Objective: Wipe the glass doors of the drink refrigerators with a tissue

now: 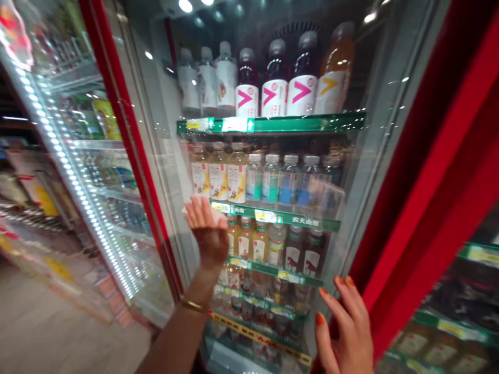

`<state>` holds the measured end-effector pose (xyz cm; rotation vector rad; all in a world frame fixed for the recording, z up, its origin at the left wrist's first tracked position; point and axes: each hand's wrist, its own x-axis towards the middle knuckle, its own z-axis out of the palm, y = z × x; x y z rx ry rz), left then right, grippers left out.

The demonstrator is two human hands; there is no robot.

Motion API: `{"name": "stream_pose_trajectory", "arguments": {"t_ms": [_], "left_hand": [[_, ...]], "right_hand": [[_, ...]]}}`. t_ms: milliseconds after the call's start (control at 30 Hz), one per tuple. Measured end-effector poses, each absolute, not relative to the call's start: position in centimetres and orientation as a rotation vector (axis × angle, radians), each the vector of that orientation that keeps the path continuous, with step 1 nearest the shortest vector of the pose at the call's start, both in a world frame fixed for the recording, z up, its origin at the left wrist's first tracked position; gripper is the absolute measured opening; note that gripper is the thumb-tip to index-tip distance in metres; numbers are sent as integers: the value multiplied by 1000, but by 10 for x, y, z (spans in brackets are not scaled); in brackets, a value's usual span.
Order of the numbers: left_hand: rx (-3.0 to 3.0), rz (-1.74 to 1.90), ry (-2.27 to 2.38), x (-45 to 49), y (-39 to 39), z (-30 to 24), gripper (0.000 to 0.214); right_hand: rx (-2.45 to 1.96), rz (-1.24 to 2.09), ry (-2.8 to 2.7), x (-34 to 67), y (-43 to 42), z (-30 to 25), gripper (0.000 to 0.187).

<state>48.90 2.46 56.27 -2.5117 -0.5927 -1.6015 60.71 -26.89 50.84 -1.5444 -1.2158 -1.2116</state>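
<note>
Left hand [210, 236] lies flat, fingers extended, over a pale sheet [218, 213] at the glass door [353, 156]; right hand [346, 327] is spread wide. Even palm pressure should keep the sheet flat.

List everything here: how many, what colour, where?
White-label bottles: three, clear, top shelf left.
Pink-V bottles: three, purple, top shelf middle.
Yellow-V bottle: one, orange, top shelf right.
Tea bottles: three, yellowish, second shelf left.
Teal-label bottles: two, teal, second shelf middle.
Blue-label bottles: at least two, blue, second shelf right.
Amber bottles: three, amber, third shelf left.
Horse-label bottles: two, dark, third shelf right.
Lower bottles: too blurred to count, mixed, lower shelves.
Cooler: one, red frame, centre.
Lit cooler: one, white lights, left.
Right shelves: at least two, green edges, right.
Cloth or paper: one, white, centre.
Bracelet: one, gold, lower centre.
Left grip: one, bare, centre.
Right grip: one, orange nails, lower right.
</note>
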Motion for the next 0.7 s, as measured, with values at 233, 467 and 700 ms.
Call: {"name": "stream_pose_trajectory", "arguments": {"t_ms": [233, 467, 700], "left_hand": [[-2269, -1723, -575, 480, 6, 462, 76], [-2191, -1883, -1078, 496, 9, 452, 83], [-2434, -1578, -565, 503, -50, 358, 41]], "right_hand": [[-1636, -1732, -1311, 646, -211, 518, 59], [-1607, -1803, -1290, 648, -211, 517, 64], [-1571, -1793, -1331, 650, -215, 515, 64]]}}
